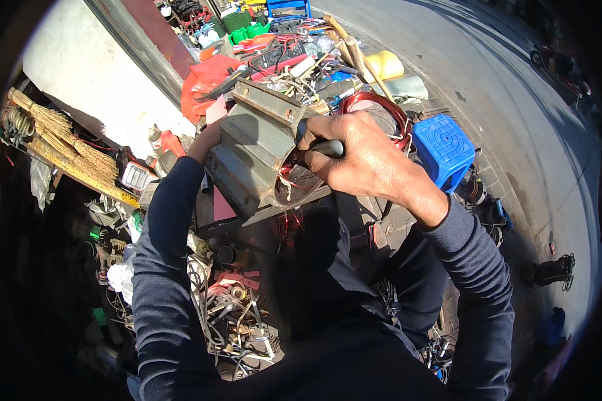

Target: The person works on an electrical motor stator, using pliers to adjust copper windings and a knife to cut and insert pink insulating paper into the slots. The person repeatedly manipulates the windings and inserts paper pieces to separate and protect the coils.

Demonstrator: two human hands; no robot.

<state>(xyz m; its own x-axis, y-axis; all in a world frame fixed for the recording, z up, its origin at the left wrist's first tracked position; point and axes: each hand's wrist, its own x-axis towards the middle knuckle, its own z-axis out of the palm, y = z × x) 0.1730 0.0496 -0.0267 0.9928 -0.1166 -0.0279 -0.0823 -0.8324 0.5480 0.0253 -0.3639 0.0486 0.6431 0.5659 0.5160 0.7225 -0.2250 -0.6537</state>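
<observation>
A grey ribbed electric motor housing (254, 144) lies tilted in front of me, its open end facing right. Reddish copper windings (289, 177) show inside that end. My right hand (381, 160) is closed round a dark, rounded rod-like tool (329, 148) at the opening. The tool's other end and its exact kind are hidden by my fingers and the rim. Against the housing's left side is my left hand (209, 139), with its fingers out of sight behind the metal. Under the housing a low bench (274, 215) shows in part.
A blue plastic stool (443, 148) stands at the right, near a coil of red wire (403, 123). Tools and parts lie heaped beyond the housing around a red bag (204, 83). Straw brooms (67, 137) lie at the left. Scrap strips (247, 327) cover the ground below.
</observation>
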